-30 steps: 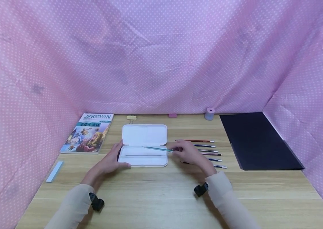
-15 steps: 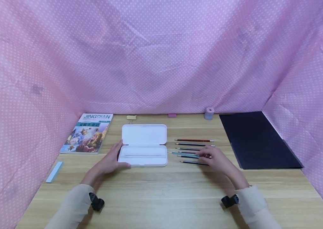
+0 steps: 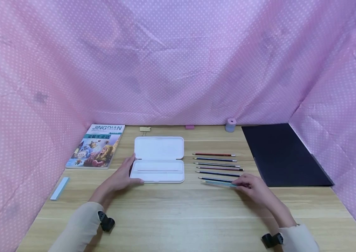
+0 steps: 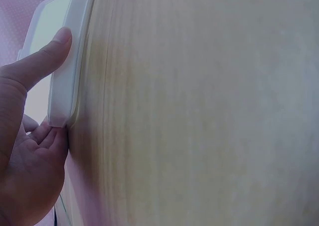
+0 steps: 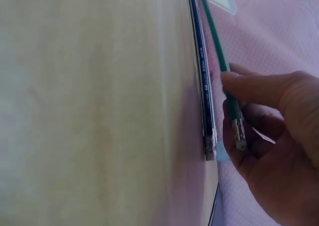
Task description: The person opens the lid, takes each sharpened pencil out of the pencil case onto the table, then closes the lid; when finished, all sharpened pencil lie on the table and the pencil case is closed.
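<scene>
A white pencil case (image 3: 159, 177) lies open on the table, its lid folded back, with a long slot along its tray. My left hand (image 3: 121, 177) holds its left end, thumb (image 4: 63, 36) on the front edge and the other fingers against the side. Between thumb and fingers, my right hand (image 3: 253, 187) pinches a green pencil (image 5: 215, 41) close to its eraser end. This pencil stretches leftward just in front of a row of several pencils, including a red one (image 3: 214, 154) at the back and a dark blue one (image 5: 202, 61) at the front.
A magazine (image 3: 97, 147) and a light blue strip (image 3: 60, 188) lie at the left. Along the back are a binder clip (image 3: 145, 129), a pink block (image 3: 189, 127) and a small pink-and-blue cylinder (image 3: 230, 125). A black folder (image 3: 286, 157) lies right; pink dotted cloth (image 3: 178, 70) surrounds the table.
My right hand has carried the green pencil from over the case to the right and toward me, across the row to its front. The left hand has stayed on the case.
</scene>
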The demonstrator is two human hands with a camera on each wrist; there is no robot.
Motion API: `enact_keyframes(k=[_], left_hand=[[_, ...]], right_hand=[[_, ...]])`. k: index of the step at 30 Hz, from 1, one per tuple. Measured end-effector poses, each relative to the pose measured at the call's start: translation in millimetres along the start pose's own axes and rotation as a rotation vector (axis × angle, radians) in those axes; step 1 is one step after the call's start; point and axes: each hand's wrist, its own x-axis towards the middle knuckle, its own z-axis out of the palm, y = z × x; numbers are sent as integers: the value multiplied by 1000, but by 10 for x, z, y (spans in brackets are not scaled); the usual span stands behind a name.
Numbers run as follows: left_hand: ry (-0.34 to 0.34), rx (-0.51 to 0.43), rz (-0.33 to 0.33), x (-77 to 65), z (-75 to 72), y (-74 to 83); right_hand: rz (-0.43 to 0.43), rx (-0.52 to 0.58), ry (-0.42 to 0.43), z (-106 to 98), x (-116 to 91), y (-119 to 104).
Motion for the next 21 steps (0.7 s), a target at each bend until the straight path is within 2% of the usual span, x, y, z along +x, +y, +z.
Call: enact_keyframes(k=[5,11,16,21], left_hand=[[6,3,4,0,-1,5],[-2,11,8,5,2,5],[-3,12,3,10,2,7],[-5,18,-5,8,1,6]], right_hand=[[8,-17,29,14,-69,42],[15,-5,18,51,-88,50],[24,-16,51,79,-105,61],[7,-11,66,91,-126,83]])
